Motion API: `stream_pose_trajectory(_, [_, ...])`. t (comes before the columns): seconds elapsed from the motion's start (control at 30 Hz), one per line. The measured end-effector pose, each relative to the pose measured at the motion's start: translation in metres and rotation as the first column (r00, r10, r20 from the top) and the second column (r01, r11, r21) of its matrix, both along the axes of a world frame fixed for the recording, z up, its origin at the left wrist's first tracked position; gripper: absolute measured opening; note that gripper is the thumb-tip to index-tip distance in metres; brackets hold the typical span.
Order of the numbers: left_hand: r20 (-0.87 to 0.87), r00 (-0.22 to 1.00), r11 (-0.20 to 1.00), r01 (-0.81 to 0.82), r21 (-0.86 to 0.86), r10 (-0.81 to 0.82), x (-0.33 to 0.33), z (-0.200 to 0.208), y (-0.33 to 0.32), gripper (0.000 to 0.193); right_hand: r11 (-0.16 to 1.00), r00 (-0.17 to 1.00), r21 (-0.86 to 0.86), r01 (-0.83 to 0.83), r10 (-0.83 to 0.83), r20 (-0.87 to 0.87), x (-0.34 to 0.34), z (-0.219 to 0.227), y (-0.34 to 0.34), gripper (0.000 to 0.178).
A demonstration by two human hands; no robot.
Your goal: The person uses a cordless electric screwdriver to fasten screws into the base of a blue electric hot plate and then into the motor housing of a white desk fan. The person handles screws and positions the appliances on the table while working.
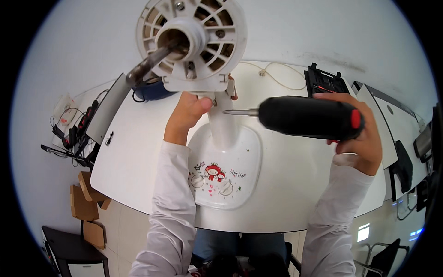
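**Screwdriver poised at the neck of a stripped desk fan**

A person seated at a white table [286, 203] works on a small white desk fan [224, 138], seen from above through a head-worn camera. The left hand [187, 113] is closed around the top of the fan's upright column, just under the motor housing [191, 39], thumb pressed to the plastic, steadying it. The right hand [362, 138] is clenched around the handle of a black electric screwdriver [307, 117] with a red switch, held level; its metal bit points left and its tip sits at the column, close beside the left thumb. Whether the bit is seated in a screw cannot be told.

The fan stands on its square base [230, 184], which carries two dials and a red cartoon sticker, near the table's front edge. The housing shows bare ribs and an exposed shaft, with no grille or blades in sight, so the dismantling looks well advanced, with the joint between column and housing apparently the part in hand; column and base are as yet together.

Behind the fan lie a black tool case [325, 81], a pale cord [277, 74] and a dark blue object [152, 90]; cardboard pieces [85, 203] sit on the floor to the left
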State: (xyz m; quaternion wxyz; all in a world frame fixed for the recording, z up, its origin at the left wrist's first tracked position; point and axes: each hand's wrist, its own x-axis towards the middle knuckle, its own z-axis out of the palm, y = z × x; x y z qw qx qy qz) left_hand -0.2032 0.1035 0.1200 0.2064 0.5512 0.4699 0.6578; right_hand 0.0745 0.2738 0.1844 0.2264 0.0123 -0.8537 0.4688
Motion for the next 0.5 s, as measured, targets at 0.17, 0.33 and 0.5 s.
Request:
stream_pose_trajectory(0.17, [-0.011, 1.0, 0.998, -0.017, 0.054, 0.018, 0.0, -0.001, 0.003, 0.092, 0.979, 0.97, -0.148, 0.143, -0.168, -0.174, 0.025, -0.009, 0.014, 0.092])
stream_pose_trajectory(0.33, [0.014, 0.999, 0.996, -0.045, 0.079, 0.044, -0.004, -0.007, 0.001, 0.089, 0.934, 0.915, -0.1, 0.343, -0.356, -0.189, 0.028, -0.007, 0.008, 0.107])
stream_pose_trajectory(0.5, [0.116, 0.993, 0.982, -0.017, 0.188, -0.005, 0.007, 0.0, 0.007, 0.089, 0.97, 0.966, -0.14, 0.197, -0.217, -0.14, 0.012, -0.007, -0.002, 0.1])
